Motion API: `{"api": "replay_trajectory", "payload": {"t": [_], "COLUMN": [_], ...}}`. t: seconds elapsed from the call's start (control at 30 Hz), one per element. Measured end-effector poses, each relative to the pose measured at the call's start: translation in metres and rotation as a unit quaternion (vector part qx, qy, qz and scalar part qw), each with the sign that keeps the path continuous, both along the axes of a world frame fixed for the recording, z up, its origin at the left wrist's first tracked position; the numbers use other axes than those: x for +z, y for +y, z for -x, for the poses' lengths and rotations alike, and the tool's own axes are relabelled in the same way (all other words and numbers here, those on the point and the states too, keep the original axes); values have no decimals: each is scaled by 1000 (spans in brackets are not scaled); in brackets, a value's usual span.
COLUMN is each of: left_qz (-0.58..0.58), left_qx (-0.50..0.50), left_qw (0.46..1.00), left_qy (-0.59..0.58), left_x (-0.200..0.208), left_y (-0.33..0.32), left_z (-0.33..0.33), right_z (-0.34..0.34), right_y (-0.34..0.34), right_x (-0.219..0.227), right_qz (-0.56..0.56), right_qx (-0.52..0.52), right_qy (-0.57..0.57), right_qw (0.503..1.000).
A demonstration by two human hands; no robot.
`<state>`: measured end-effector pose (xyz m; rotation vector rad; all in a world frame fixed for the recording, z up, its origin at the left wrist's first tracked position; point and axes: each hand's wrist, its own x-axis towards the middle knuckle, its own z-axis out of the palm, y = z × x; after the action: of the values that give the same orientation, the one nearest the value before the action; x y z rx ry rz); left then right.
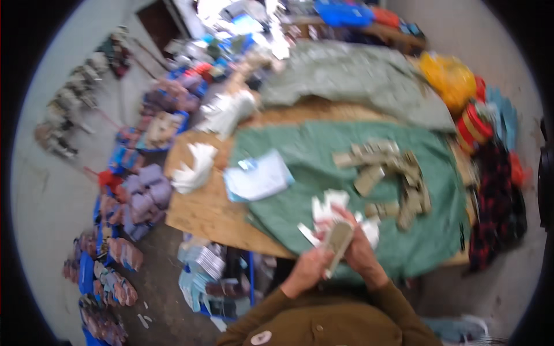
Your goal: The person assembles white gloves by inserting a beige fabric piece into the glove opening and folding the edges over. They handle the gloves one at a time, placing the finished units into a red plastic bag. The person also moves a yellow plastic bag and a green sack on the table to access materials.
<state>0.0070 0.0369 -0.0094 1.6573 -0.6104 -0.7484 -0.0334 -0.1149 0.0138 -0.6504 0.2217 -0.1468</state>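
Close to my body, at the near edge of the green cloth (288, 144), both hands are on one flat, folded khaki fabric piece (339, 237). My left hand (311, 267) grips its lower end. Along its right side, my right hand (360, 245) is closed around it, some fingers hidden behind. White paper strips (330, 202) lie just beyond and beside my hands. Several similar khaki folded pieces (412, 193) form a loose curved row to the right. A white and light-blue plastic packet (258, 176) lies on the cloth to the left.
The wooden table (196, 216) carries heaps of white strips (196, 167) at its left. A grey-green sheet (352, 78) covers the far side. Blue crates of bundled fabric goods (147, 193) line the left floor. A yellow bag (447, 81) and a plaid cloth (496, 196) stand right.
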Motion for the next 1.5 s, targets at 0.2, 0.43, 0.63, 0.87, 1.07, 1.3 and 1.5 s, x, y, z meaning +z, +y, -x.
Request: {"api": "replay_trajectory", "payload": {"t": [0.2, 0.43, 0.63, 0.87, 1.07, 1.3, 1.5], "left_qz": [75, 367, 229, 180, 190, 162, 183], "left_qx": [1, -141, -56, -32, -71, 65, 54], "left_qw": [992, 788, 858, 895, 902, 909, 882], "left_qy": [101, 474, 456, 407, 381, 379, 431], "left_x": [22, -18, 42, 14, 44, 26, 36], "left_y": [4, 11, 18, 22, 12, 8, 25], "left_z": [-4, -23, -9, -19, -29, -28, -23], "right_z": [-21, -35, -32, -28, -38, -37, -21], "right_y": [-14, 2, 0, 12, -34, 0, 15], "right_x": [1, 25, 15, 13, 30, 16, 21], "right_qz": [113, 95, 250, 222, 366, 255, 194], "right_qx": [128, 106, 43, 75, 117, 99, 151], "right_qy": [-47, -138, -7, 71, -45, -79, -46], "right_qw": [984, 980, 967, 970, 922, 959, 968]}}
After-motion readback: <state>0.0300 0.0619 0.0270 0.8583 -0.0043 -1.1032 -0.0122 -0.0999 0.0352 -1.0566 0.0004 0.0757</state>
